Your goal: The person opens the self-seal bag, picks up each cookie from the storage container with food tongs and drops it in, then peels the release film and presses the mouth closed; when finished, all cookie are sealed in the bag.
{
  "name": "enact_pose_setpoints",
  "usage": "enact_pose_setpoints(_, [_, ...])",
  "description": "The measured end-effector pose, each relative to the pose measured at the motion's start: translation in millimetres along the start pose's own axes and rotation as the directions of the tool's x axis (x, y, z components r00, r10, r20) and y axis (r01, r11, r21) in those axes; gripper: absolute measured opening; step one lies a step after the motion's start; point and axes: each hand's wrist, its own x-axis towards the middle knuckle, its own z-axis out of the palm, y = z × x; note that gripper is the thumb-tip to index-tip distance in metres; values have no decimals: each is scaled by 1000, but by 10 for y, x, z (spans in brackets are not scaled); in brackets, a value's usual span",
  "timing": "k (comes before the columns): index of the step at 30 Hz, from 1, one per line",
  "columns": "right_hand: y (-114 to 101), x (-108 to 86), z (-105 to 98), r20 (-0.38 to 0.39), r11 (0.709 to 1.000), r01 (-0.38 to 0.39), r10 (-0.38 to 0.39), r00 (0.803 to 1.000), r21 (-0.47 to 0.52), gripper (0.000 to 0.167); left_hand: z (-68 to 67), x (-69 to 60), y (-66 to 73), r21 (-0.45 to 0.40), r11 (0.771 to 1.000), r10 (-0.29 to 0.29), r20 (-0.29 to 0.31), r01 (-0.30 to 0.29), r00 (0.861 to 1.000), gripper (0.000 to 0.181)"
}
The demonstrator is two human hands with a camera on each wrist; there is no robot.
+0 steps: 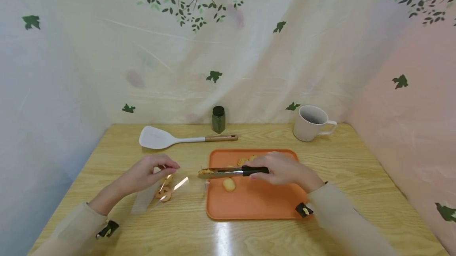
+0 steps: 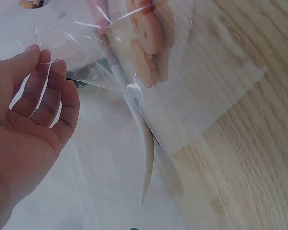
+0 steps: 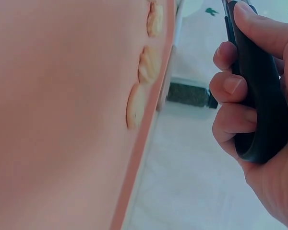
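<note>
My left hand point(image 1: 144, 173) pinches the edge of a clear plastic bag point(image 2: 206, 108) between thumb and fingertips. Pretzel-shaped cookies point(image 1: 164, 194) lie inside the bag, left of the orange tray point(image 1: 256, 204). In my right hand point(image 1: 281, 169) I grip metal tongs point(image 1: 228, 172) by their black handle point(image 3: 264, 91). A small cookie point(image 1: 204, 171) sits between the tongs' tips, just past the tray's left edge and close to the bag's mouth. Beneath the tongs, a round pale cookie point(image 1: 229, 184) rests on the tray. More cookies point(image 3: 150, 64) line the tray's far side, partly hidden by the right hand in the head view.
Behind the bag lies a white spatula point(image 1: 156, 138) with a wooden handle. A dark-lidded jar point(image 1: 218, 120) stands behind the tray, and a white mug point(image 1: 309, 125) is at the back right. A printed cloth point(image 1: 171, 70) hangs along the table's back edge.
</note>
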Motion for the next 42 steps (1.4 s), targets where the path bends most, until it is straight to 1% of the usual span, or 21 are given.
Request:
enact_pose_setpoints(4, [-33, 149, 54, 27, 1000, 12, -12, 1000, 5, 38, 3, 1, -5, -7, 1000, 3, 4, -3, 1000, 21])
enact_pose_setpoints(7, [-44, 251, 100, 45, 1000, 24, -25, 999, 19, 35, 0, 6, -3, -18, 1000, 8, 10, -8, 1000, 21])
enact_pose_setpoints(11, [-57, 347, 140, 62, 998, 6, -10, 998, 59, 36, -5, 13, 7, -22, 1000, 11, 16, -11, 1000, 21])
enact_pose_setpoints(13, [-60, 372, 144, 63, 998, -1, -3, 998, 67, 37, -6, 14, 11, -25, 1000, 9, 18, -8, 1000, 20])
enact_pose_setpoints(17, [-36, 366, 132, 47, 998, 12, -16, 999, 69, 27, 3, 17, 7, -33, 999, 10, 18, -9, 1000, 19])
enact_pose_setpoints(19, [-16, 342, 127, 43, 998, 18, -21, 999, 64, 25, 4, 16, 5, -32, 999, 9, 17, -8, 1000, 18])
enact_pose_setpoints(21, [4, 325, 133, 45, 999, 16, -19, 999, 50, 27, 3, 15, 5, -23, 1000, 12, 10, -11, 1000, 19])
enact_pose_setpoints(24, [-1, 342, 147, 74, 1000, -4, 2, 997, 20, 30, 1, 14, 6, -8, 1000, 15, 3, -15, 1000, 21])
enact_pose_setpoints(26, [-19, 376, 165, 89, 1000, -18, 16, 996, 23, 29, 3, 17, 4, -1, 1000, 21, -2, -21, 1000, 21])
enact_pose_setpoints(28, [-37, 427, 194, 100, 999, -17, 13, 995, 35, 23, 7, 18, 1, 0, 1000, 24, -4, -24, 1000, 22])
enact_pose_setpoints(31, [-67, 512, 243, 110, 997, 8, -17, 994, 82, 18, 10, 16, 0, -8, 1000, 23, -4, -23, 1000, 21])
enact_pose_setpoints(33, [-88, 577, 274, 115, 996, 27, -37, 993, 89, 16, 8, 17, -2, -9, 1000, 27, -4, -27, 1000, 20])
enact_pose_setpoints(35, [-111, 630, 297, 121, 995, 34, -45, 992, 91, 13, 6, 17, -4, -7, 1000, 30, -3, -30, 1000, 20])
enact_pose_setpoints(38, [-138, 688, 325, 121, 998, 30, -38, 992, 60, 8, 4, 17, -10, 2, 999, 36, -4, -36, 999, 22])
enact_pose_setpoints(42, [-161, 726, 335, 119, 997, 29, -37, 992, 66, 10, 2, 14, -17, 6, 999, 40, -4, -40, 999, 23])
